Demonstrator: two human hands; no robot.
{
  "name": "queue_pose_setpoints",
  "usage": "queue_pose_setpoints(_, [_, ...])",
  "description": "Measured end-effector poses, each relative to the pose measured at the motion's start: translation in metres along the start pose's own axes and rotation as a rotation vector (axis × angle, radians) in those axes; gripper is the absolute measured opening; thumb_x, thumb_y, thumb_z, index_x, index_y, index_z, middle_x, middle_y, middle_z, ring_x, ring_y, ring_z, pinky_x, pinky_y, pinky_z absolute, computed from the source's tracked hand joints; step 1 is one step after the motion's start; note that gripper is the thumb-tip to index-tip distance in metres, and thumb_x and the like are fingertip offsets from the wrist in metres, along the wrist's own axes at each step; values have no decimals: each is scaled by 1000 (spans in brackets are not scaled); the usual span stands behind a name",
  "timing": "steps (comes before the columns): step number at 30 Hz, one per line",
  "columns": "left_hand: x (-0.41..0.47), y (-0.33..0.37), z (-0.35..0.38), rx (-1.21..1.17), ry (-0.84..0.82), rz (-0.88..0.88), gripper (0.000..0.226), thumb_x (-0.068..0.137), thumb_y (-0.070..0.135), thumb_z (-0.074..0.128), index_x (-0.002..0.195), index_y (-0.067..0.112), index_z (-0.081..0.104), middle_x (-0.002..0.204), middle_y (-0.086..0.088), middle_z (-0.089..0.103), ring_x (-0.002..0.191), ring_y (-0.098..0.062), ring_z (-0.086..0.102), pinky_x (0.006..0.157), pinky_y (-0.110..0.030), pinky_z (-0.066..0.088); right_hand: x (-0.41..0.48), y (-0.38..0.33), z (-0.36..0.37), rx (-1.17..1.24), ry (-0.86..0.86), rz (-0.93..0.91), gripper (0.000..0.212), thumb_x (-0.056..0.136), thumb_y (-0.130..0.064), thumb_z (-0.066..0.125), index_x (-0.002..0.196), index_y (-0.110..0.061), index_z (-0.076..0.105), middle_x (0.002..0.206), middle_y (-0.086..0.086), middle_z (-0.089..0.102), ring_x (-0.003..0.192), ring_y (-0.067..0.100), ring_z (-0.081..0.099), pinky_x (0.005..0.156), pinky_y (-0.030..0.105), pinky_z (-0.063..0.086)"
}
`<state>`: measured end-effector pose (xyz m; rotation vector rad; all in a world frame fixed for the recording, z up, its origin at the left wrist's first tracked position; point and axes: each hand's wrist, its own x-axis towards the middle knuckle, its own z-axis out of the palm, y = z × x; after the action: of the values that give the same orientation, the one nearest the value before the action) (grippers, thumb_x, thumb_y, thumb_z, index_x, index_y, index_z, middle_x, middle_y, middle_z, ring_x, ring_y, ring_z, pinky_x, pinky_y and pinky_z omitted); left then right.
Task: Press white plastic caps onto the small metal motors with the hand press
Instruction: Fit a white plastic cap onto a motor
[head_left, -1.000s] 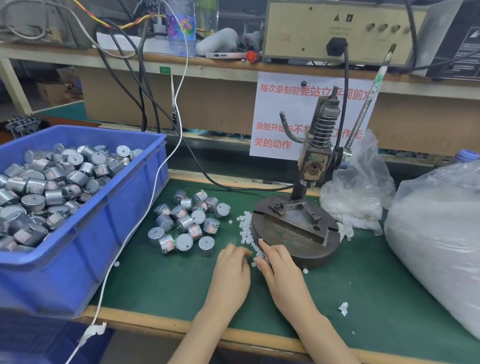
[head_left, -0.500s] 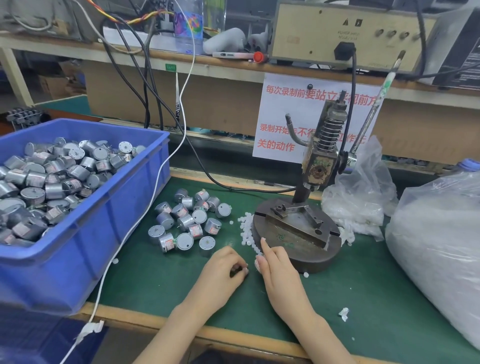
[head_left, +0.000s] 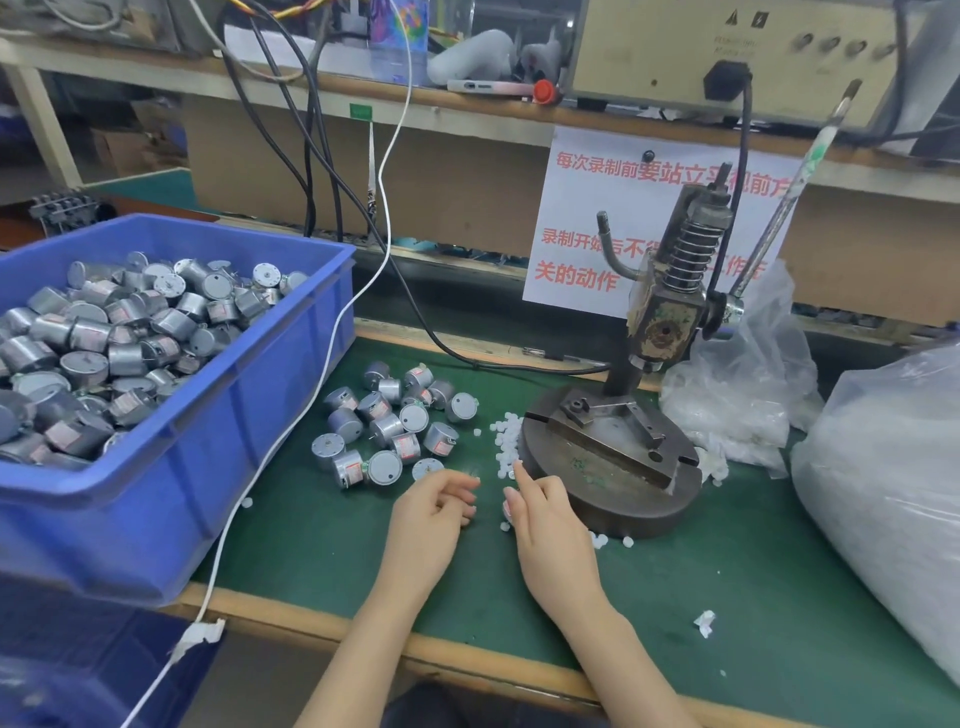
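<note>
One head cam, wide-angle, looking fwd & down onto the bench (head_left: 701, 597). Close in: left hand (head_left: 434, 512) and right hand (head_left: 545, 525) sit just below centre, forearms entering from bottom edge. Press (head_left: 613, 457) right of centre, bin (head_left: 171, 467) cut off at left, bag (head_left: 883, 493) at right, shelf (head_left: 467, 111) across top.

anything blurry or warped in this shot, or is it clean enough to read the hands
Head view: the wide-angle lens bends the shelf edge; the left hand smears with motion blur at its fingertips; the right hand is fairly sharp; the big plastic bag looks washed out.
</note>
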<state>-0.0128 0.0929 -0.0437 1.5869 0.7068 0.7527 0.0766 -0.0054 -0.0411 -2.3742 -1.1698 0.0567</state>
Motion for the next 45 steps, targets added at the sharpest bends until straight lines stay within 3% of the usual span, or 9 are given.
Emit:
queue_pose_setpoints(6, [-1, 0, 0, -4, -6, -5, 46, 80, -15, 36, 80, 22, 63, 79, -3, 62, 61, 0, 57, 60, -9, 45, 0, 2, -1, 44, -11, -13, 45, 102, -32, 25, 146, -23, 27, 116, -1, 42, 98, 24, 56, 84, 34, 43])
queue_pose_setpoints(18, [0, -2, -1, -33, -9, 8, 48, 79, -16, 35, 82, 24, 62, 77, -2, 60, 64, -7, 57, 61, -11, 46, -1, 2, 2, -196, 2, -62, 51, 101, -39, 22, 149, -26, 11, 117, -6, 36, 90, 18, 53, 65, 26, 37])
queue_pose_setpoints(31, [5, -1, 1, 8, -9, 10, 46, 78, -16, 35, 79, 22, 62, 75, -1, 59, 59, -4, 56, 60, -12, 47, -4, -3, 8, -256, 18, -136, 56, 99, -45, 28, 149, -23, 17, 119, 1, 37, 89, 20, 54, 62, 25, 33])
queue_pose_setpoints(34, [5, -4, 1, 13, -5, 1, 46, 78, -16, 35, 78, 22, 62, 74, -1, 59, 59, -3, 55, 60, -13, 47, -5, -8, 4, -267, 63, -116, 56, 95, -41, 45, 143, -13, 35, 111, 8, 48, 77, 23, 60, 54, 26, 35])
queue_pose_setpoints(36, [5, -5, 2, 3, -1, -3, 46, 78, -16, 35, 77, 22, 62, 74, -1, 58, 57, 0, 55, 60, -13, 47, -6, -13, 0, -298, 164, -143, 53, 73, -35, 77, 116, -6, 65, 83, 8, 59, 50, 18, 58, 36, 21, 32])
queue_pose_setpoints(38, [6, -4, 2, -12, 6, -6, 46, 77, -17, 35, 76, 20, 62, 72, -2, 58, 54, 3, 54, 58, -12, 46, -9, -16, -6, -344, 264, -153, 51, 58, -37, 86, 99, -8, 73, 67, 3, 58, 43, 14, 55, 29, 19, 30])
queue_pose_setpoints(40, [5, -4, 1, -20, 15, -8, 45, 77, -17, 35, 75, 19, 62, 71, -2, 58, 53, 4, 54, 57, -11, 46, -13, -15, -11, -309, 160, -80, 53, 78, -45, 69, 119, -12, 64, 84, 2, 60, 70, 14, 62, 44, 24, 43])
queue_pose_setpoints(42, [4, -4, 1, -15, 19, -6, 45, 76, -17, 35, 74, 18, 62, 70, -2, 59, 52, 4, 53, 56, -11, 45, -14, -7, -10, -305, 63, -39, 54, 93, -52, 40, 137, -22, 42, 111, -2, 52, 106, 13, 51, 69, 27, 45])
queue_pose_setpoints(45, [4, -4, 1, -14, 19, -11, 44, 75, -17, 35, 73, 18, 63, 70, -2, 59, 53, 3, 53, 55, -10, 45, -13, -6, -21, -343, -41, -86, 46, 93, -52, 40, 127, -22, 46, 119, -4, 49, 115, 14, 44, 84, 27, 40])
